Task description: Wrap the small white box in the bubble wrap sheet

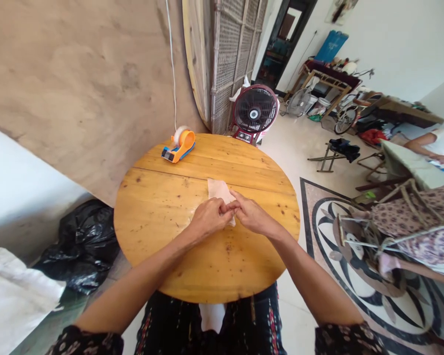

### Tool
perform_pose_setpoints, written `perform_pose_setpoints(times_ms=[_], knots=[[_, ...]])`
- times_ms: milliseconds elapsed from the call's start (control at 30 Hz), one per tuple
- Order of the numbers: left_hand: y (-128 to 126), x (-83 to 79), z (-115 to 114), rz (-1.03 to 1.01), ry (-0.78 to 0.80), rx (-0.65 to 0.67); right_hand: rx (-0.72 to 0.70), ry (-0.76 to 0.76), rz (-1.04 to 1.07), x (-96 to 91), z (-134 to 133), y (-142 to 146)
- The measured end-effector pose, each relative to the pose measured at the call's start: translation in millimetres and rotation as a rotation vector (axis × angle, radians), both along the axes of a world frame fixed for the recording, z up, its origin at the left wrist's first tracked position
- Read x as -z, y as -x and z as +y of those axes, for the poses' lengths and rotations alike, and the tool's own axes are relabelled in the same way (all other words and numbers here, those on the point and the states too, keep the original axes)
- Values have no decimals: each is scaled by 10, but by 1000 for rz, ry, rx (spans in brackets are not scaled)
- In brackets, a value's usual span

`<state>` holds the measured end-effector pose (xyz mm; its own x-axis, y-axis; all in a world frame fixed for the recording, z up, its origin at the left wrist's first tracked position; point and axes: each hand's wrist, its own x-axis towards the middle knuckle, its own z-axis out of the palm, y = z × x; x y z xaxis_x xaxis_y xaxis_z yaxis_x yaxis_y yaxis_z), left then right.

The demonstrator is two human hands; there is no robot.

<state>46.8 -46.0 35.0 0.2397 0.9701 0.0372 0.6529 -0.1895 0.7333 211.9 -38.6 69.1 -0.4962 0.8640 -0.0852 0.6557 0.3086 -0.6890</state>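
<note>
A small pale pink piece of paper or cloth (217,188) lies near the middle of the round wooden table (151,212), partly covered by my hands. My left hand (210,216) is over its lower left part, fingers curled in with thumb and index together. From the right, my right hand (252,213) meets it, one finger stretched out along the piece's right edge and the others bent against my left fingertips. Whatever is between the fingers is too small or hidden to make out. An orange and blue tape dispenser (184,147) with a roll of clear tape stands at the table's far left edge.
A dark red fan (255,113) stands just behind the table. Black plastic bags (87,241) lie on the floor at left. At right, another person sits on a chair, with hands at a pale green-covered table (403,158). A folding stool (327,158) stands farther back.
</note>
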Motion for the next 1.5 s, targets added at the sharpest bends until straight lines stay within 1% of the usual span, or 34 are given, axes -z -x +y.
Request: perform_pose_setpoints(times_ms=[100, 267, 367, 433, 500, 533, 567, 633, 700, 767, 833, 900, 1000, 1100, 1233, 1300, 1400, 1500], knots=[[14, 6, 30, 18, 29, -3, -70, 48, 5, -14, 131, -44], [37, 65, -5, -59, -33, 32, -132, 145, 26, -37, 265, -76], [39, 127, -43, -90, -65, 19, -132, 180, 67, -20, 280, -77], [34, 156, -62, -85, -84, 15, -122, 223, 134, -15, 277, -85], [28, 162, -73, -70, -101, 23, -86, 259, 208, -43, 275, -103], [25, 158, -75, -59, -107, 28, -53, 252, 234, -73, 277, -115], [23, 150, -74, -47, -110, 30, -14, 218, 244, -113, 282, -126], [23, 135, -69, -26, -106, 31, 60, 74, 196, -212, 300, -140], [25, 133, -61, -16, -107, 33, 69, -97, 41, -306, 324, -122], [28, 150, -55, -20, -121, 38, 8, -234, -170, -364, 347, -58], [30, 180, -52, -30, -138, 34, -72, -326, -364, -372, 367, 46], [29, 208, -52, -39, -147, 31, -129, -382, -516, -345, 386, 169], [27, 225, -55, -37, -144, 34, -173, -407, -693, -300, 426, 328], [30, 212, -58, -30, -135, 25, -200, -366, -738, -301, 513, 398], [39, 195, -60, -41, -141, 35, -245, -280, -651, -358, 754, 405], [42, 197, -59, -54, -145, 41, -328, -239, -651, -386, 904, 430], [44, 212, -54, -69, -147, 36, -484, -131, -722, -416, 1086, 521], [45, 221, -50, -66, -146, 37, -534, 10, -789, -419, 1173, 620]])
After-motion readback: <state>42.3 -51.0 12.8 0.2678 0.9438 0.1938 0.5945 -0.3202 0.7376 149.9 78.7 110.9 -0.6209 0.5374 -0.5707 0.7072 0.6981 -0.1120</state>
